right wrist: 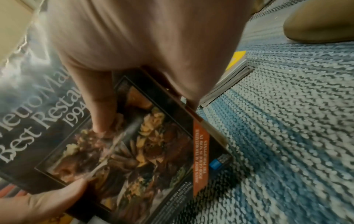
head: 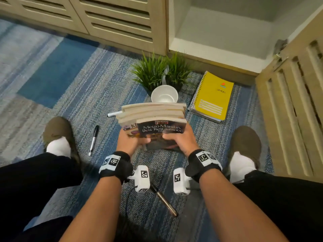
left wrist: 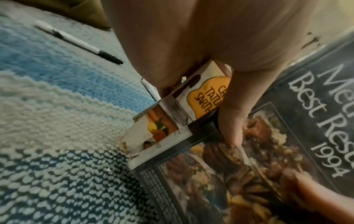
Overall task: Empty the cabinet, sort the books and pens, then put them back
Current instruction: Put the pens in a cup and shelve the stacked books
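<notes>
A stack of books [head: 153, 116] stands tilted on the carpet, a dark cookbook titled "Metro Manila's Best Restaurants" [head: 161, 129] on top. My left hand [head: 131, 142] grips the stack's left side, thumb [left wrist: 231, 121] on the dark cover. My right hand [head: 180, 139] grips the right side, thumb [right wrist: 99, 109] on the cover too. A black-capped white pen [head: 93, 139] lies left of the stack. A white marker [head: 114, 113] pokes out behind it. A bronze pen [head: 164, 200] lies between my forearms. A yellow spiral notebook [head: 212, 96] lies at right.
The open cabinet [head: 223, 37] ahead shows a bare white shelf; its slatted door [head: 290, 102] swings out at right. A white cup [head: 164, 94] and a small green plant [head: 157, 70] sit behind the stack. My shoes [head: 59, 133] flank the books.
</notes>
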A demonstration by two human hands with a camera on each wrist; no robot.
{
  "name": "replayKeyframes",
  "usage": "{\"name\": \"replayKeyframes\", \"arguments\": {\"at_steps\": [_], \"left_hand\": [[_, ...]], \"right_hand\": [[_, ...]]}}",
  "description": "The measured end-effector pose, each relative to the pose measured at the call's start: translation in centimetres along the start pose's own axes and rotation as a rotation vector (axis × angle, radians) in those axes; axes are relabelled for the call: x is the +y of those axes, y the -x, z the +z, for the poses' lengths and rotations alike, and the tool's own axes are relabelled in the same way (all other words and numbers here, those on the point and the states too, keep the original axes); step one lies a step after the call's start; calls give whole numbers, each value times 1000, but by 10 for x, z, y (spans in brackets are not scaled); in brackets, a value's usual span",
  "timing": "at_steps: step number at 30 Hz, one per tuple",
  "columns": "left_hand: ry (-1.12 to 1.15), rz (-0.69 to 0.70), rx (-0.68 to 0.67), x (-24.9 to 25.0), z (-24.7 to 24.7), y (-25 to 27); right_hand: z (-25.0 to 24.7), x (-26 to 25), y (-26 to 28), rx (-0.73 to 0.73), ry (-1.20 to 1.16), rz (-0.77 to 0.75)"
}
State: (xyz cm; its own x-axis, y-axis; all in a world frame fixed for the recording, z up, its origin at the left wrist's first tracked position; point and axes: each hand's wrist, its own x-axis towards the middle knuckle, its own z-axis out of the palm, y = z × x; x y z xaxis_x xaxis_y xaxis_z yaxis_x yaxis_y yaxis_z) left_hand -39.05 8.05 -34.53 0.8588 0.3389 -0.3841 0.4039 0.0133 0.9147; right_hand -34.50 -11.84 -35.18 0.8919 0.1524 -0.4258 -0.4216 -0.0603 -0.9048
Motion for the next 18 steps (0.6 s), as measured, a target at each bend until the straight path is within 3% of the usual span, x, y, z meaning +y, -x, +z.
{"name": "replayKeyframes", "arguments": {"at_steps": [6,13,18], "left_hand": [[-79,-64,-16,-31,0,1],[75,-55,-24,-33,4,4],[-39,0,-48,-31,2,5]], "right_hand": [[-5,22,-4,-42,161,-29],[-7,35,-10,-53,265,-41],[-11,41,-9,-59,306,-26]]}}
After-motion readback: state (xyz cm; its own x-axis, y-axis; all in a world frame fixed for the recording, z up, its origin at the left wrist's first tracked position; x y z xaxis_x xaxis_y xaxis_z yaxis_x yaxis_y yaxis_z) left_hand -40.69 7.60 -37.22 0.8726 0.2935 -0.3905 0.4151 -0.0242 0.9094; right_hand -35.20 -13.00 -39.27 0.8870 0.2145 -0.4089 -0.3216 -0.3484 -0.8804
